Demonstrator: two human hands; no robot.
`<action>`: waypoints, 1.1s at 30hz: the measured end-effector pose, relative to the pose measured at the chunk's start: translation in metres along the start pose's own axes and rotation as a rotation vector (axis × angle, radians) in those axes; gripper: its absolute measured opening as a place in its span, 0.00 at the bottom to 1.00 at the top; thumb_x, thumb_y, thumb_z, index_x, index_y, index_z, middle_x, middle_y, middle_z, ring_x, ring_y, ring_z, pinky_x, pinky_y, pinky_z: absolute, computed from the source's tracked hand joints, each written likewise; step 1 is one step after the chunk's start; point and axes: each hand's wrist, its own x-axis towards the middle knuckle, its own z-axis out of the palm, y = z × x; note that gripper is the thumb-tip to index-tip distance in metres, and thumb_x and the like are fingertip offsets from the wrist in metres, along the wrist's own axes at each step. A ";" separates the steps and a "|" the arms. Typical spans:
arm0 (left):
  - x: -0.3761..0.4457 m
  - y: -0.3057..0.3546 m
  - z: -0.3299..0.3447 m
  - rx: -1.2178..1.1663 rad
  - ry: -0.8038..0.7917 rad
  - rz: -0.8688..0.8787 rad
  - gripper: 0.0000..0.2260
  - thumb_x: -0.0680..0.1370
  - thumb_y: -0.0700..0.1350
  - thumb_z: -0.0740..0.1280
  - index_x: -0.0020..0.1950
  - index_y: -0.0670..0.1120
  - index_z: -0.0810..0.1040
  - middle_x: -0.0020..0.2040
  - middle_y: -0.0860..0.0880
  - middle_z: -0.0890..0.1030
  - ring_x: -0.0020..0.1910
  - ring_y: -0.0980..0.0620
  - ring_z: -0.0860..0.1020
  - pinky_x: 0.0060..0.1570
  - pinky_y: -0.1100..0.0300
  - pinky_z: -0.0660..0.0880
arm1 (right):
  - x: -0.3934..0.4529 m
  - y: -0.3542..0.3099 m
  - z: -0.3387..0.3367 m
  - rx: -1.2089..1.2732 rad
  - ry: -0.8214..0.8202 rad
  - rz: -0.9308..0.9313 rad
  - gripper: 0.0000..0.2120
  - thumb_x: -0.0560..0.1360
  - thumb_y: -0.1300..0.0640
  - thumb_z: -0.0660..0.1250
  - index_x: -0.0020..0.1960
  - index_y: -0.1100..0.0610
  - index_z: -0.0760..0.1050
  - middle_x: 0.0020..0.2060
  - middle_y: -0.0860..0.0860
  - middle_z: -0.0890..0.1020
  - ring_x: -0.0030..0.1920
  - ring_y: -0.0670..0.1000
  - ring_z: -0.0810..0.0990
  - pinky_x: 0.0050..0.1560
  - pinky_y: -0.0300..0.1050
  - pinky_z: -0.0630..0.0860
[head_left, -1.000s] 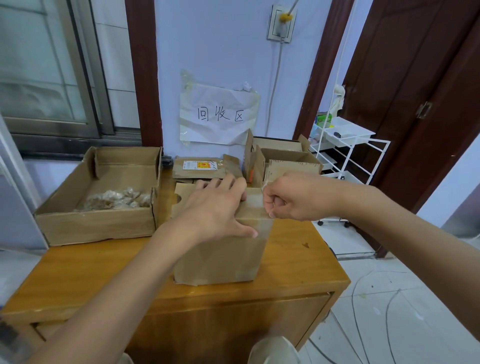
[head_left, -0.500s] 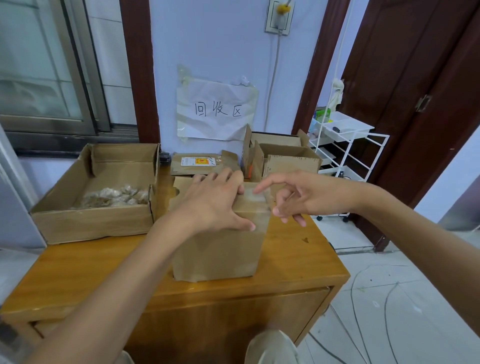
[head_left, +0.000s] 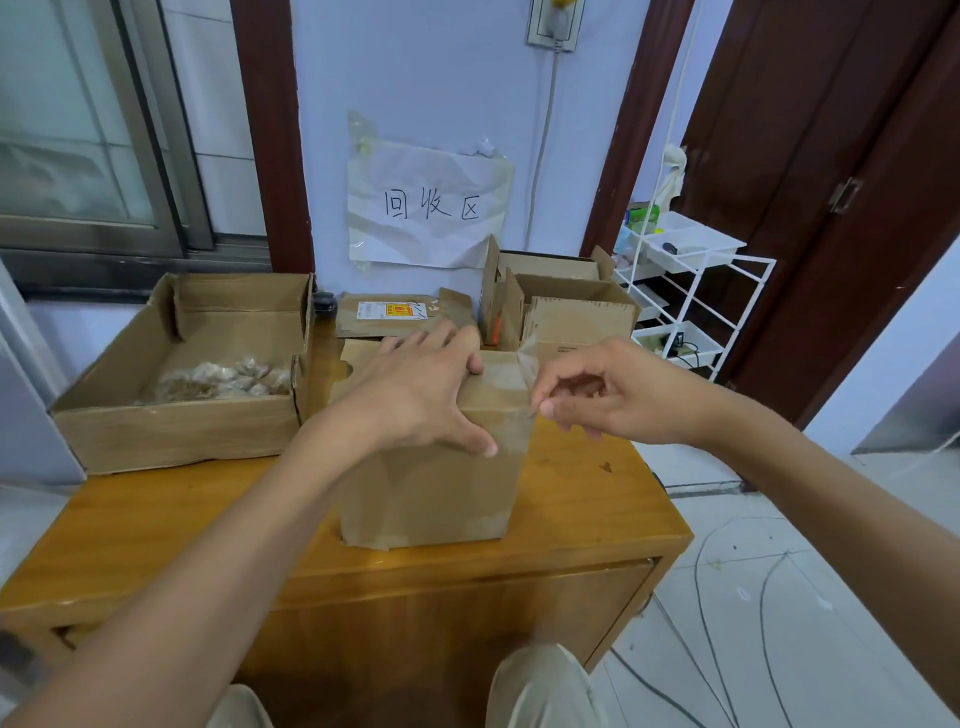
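Cabinet top (head_left: 597, 499): box (head_left: 431, 493) under left fingers (head_left: 447, 335), right fingers (head_left: 551, 409) pinch tape (head_left: 527, 358).

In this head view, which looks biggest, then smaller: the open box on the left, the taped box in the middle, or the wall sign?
open box
taped box
wall sign, which looks smallest but hangs farther back, so its true size is unsure

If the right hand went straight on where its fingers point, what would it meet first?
The box: the right hand points left at its upper right edge, fingers seemingly pinching the tape there.
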 end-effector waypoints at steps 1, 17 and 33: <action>0.000 0.000 0.000 -0.002 0.002 -0.004 0.34 0.63 0.71 0.77 0.58 0.58 0.64 0.61 0.55 0.69 0.62 0.52 0.68 0.61 0.54 0.61 | 0.000 -0.001 0.004 0.013 0.056 0.008 0.08 0.82 0.51 0.70 0.48 0.55 0.82 0.36 0.51 0.85 0.31 0.47 0.80 0.36 0.39 0.76; 0.003 -0.004 0.003 -0.030 0.022 -0.014 0.34 0.62 0.71 0.76 0.57 0.59 0.65 0.59 0.57 0.68 0.63 0.52 0.69 0.60 0.55 0.60 | -0.009 0.011 0.031 -0.324 0.255 -0.179 0.05 0.80 0.48 0.71 0.48 0.47 0.83 0.29 0.41 0.81 0.31 0.44 0.81 0.33 0.42 0.76; 0.001 -0.002 0.003 -0.039 0.036 -0.012 0.34 0.62 0.72 0.76 0.57 0.59 0.64 0.57 0.57 0.68 0.60 0.54 0.68 0.63 0.53 0.62 | 0.006 -0.013 0.075 -0.075 0.615 0.253 0.19 0.71 0.56 0.68 0.59 0.40 0.71 0.30 0.47 0.84 0.32 0.49 0.79 0.38 0.58 0.80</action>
